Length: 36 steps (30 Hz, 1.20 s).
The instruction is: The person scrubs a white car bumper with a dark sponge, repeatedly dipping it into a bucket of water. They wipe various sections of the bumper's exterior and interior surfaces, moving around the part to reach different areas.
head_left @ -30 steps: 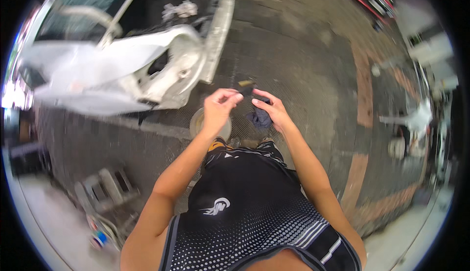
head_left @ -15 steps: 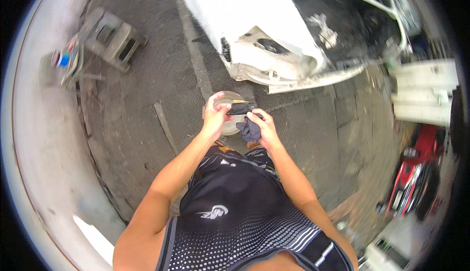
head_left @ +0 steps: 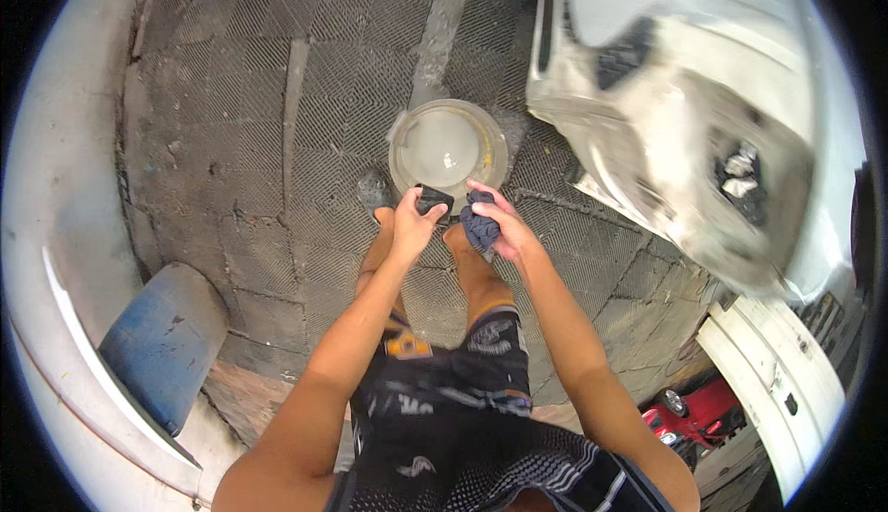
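Both hands work just this side of the round pale bucket [head_left: 448, 148] on the paved ground. Left hand [head_left: 408, 225] pinches a small dark flat piece [head_left: 433, 200], which overlaps the bucket's near rim. Right hand [head_left: 504, 230] is closed around a bunched dark blue rag [head_left: 479, 222], just right of the piece. A white car body [head_left: 675, 133] sits right of the bucket.

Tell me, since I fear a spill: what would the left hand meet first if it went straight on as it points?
Probably the round pale bucket on the paving just beyond the left hand, though depth is unclear.
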### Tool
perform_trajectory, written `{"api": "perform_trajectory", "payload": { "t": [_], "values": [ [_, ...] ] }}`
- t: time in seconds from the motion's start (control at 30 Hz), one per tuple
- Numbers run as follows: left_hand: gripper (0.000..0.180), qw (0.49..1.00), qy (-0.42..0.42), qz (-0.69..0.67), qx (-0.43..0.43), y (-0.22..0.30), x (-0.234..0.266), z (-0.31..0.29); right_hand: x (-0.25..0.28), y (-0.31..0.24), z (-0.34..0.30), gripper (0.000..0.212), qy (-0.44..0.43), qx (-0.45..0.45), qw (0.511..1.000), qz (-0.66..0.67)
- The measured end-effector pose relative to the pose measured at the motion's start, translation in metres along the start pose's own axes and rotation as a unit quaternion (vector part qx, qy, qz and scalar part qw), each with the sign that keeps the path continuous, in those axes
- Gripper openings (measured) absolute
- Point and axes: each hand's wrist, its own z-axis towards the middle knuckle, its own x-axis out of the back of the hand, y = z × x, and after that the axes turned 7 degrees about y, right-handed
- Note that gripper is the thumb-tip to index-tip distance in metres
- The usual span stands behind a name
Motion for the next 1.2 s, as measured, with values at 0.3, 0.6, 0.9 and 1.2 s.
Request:
{"api": "perform_trajectory", "payload": {
  "t": [0.3,0.6,0.9,1.2],
  "values": [
    [0.03,0.955,-0.018,0.295,-0.025,-0.202,-0.07,0.344,0.059,0.091,0.359,0.047,0.162,0.109,0.64,-0.744],
    [0.035,0.897,0.12,0.424,-0.001,-0.26,-0.118,0.402,0.094,0.179,0.442,0.059,0.164,0.124,0.595,-0.777],
    [0.006,0.968,-0.032,-0.224,0.109,-0.111,-0.007,0.202,0.043,0.029,0.163,0.033,-0.112,-0.176,0.978,0.015],
    [0.047,0.89,-0.147,-0.422,0.093,0.157,-0.057,-0.055,-0.058,-0.139,-0.131,0.041,-0.106,0.14,0.976,-0.126]
  ]
}}
